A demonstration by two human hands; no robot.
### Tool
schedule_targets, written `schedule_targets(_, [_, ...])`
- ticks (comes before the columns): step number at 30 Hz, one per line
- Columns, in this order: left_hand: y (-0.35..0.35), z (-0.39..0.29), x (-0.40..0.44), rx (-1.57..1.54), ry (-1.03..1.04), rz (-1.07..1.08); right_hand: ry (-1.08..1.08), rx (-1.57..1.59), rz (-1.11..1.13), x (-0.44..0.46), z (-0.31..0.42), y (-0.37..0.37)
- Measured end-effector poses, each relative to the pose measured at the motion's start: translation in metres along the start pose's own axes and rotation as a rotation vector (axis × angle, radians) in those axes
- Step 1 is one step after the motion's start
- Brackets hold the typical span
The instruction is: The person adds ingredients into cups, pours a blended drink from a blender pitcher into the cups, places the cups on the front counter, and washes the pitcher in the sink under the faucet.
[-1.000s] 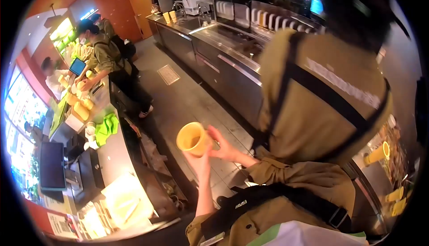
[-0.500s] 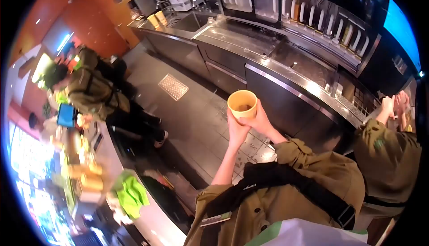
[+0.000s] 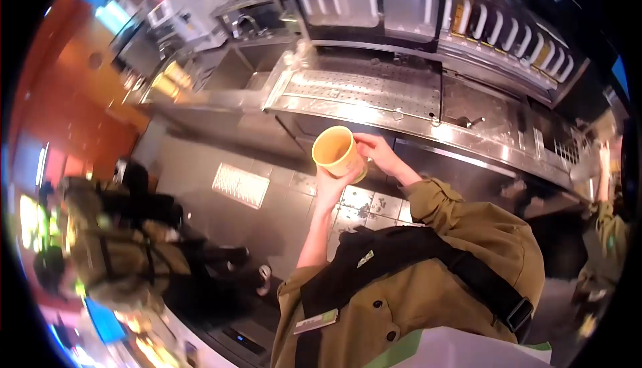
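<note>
A yellow paper cup (image 3: 349, 163) is held out in front of me, tilted so that its mouth faces partly toward me. Its inside looks pale with a brownish patch low down; what this is cannot be made out. My left hand (image 3: 330, 187) is wrapped round the lower part of the cup from below. Against the cup's right side, my right hand (image 3: 380, 154) has its fingers curled, touching the wall near the rim. The far side of the cup is hidden.
Ahead runs a steel counter with a perforated drain tray (image 3: 374, 90) and sinks. Dispensers with white handles (image 3: 511, 37) line its back. More yellow cups (image 3: 170, 82) stand far left. A co-worker (image 3: 127, 248) is at left, another person's arm (image 3: 604, 174) at right. Wet floor tiles (image 3: 358, 201) lie below.
My view has turned left and come nearer the counter. The cup has tilted. My right hand has shifted from round its front to its right side, while the left still holds it.
</note>
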State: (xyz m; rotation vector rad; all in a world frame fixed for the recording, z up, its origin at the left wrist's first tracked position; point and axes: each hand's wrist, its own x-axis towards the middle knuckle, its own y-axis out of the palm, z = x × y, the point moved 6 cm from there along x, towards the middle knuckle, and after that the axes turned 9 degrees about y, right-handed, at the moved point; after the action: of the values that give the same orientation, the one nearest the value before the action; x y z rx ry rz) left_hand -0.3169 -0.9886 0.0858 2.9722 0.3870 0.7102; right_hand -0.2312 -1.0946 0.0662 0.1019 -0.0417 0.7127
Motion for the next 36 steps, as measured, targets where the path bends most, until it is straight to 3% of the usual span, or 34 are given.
schedule_targets(1, [-0.008,0.022,0.044,-0.112,-0.205,0.191,0.073,-0.037,-0.143,0.026,-0.006,-0.016])
schedule_targets(2, [-0.010,0.042,0.063,-0.121,-0.264,0.310,0.131,-0.077,-0.230,0.044,-0.008,-0.034])
schedule_targets(4, [-0.012,0.065,0.096,-0.244,-0.225,0.202,0.142,0.031,-0.334,0.057,0.012,-0.050])
schedule_targets(8, [0.004,0.095,0.143,-0.404,-0.300,0.344,0.094,-0.043,-0.274,0.076,0.021,-0.072])
schedule_targets(9, [0.006,0.104,0.152,-0.366,-0.282,0.413,0.076,-0.097,-0.242,0.082,0.025,-0.072])
schedule_targets(12, [0.002,0.152,0.176,0.016,-0.044,0.328,0.059,-0.195,-0.221,0.119,0.019,-0.078])
schedule_targets(13, [-0.002,0.187,0.184,0.124,-0.206,0.517,0.049,-0.118,-0.253,0.129,0.016,-0.083])
schedule_targets(15, [-0.008,0.200,0.209,0.412,-0.152,0.685,0.085,-0.124,-0.432,0.143,-0.001,-0.094])
schedule_targets(16, [-0.011,0.184,0.218,0.602,0.070,0.652,0.124,-0.211,-0.563,0.152,-0.013,-0.099])
schedule_targets(18, [-0.039,0.190,0.227,0.721,0.028,0.572,0.137,-0.279,-0.552,0.185,-0.029,-0.105])
schedule_targets(19, [-0.057,0.209,0.222,0.421,-0.110,0.448,0.093,-0.077,-0.634,0.194,-0.036,-0.103])
schedule_targets(20, [-0.078,0.210,0.222,0.245,-0.202,0.366,0.074,-0.298,-0.847,0.196,-0.070,-0.122])
schedule_targets(21, [-0.099,0.212,0.222,0.068,-0.284,0.271,0.125,-0.270,-0.836,0.207,-0.079,-0.126])
schedule_targets(23, [-0.151,0.202,0.231,0.027,-0.302,0.143,0.103,-0.303,-0.835,0.228,-0.095,-0.138])
schedule_targets(26, [-0.248,0.210,0.238,0.237,-0.442,-0.143,0.062,-0.564,-0.961,0.226,-0.096,-0.136])
schedule_targets(28, [-0.305,0.214,0.247,0.238,-0.261,-0.344,0.001,-0.622,-1.238,0.209,-0.068,-0.109])
schedule_targets(30, [-0.354,0.214,0.267,0.129,-0.231,-0.520,-0.081,-0.520,-1.250,0.220,-0.056,-0.082])
schedule_targets(32, [-0.407,0.222,0.291,0.143,-0.238,-0.603,-0.182,-0.495,-1.168,0.276,-0.052,-0.037])
schedule_targets(35, [-0.469,0.220,0.348,0.169,-0.175,-0.422,-0.259,-0.480,-1.083,0.391,-0.025,0.057])
schedule_targets(36, [-0.485,0.220,0.366,0.161,-0.251,-0.360,-0.240,-0.401,-1.047,0.434,-0.028,0.081])
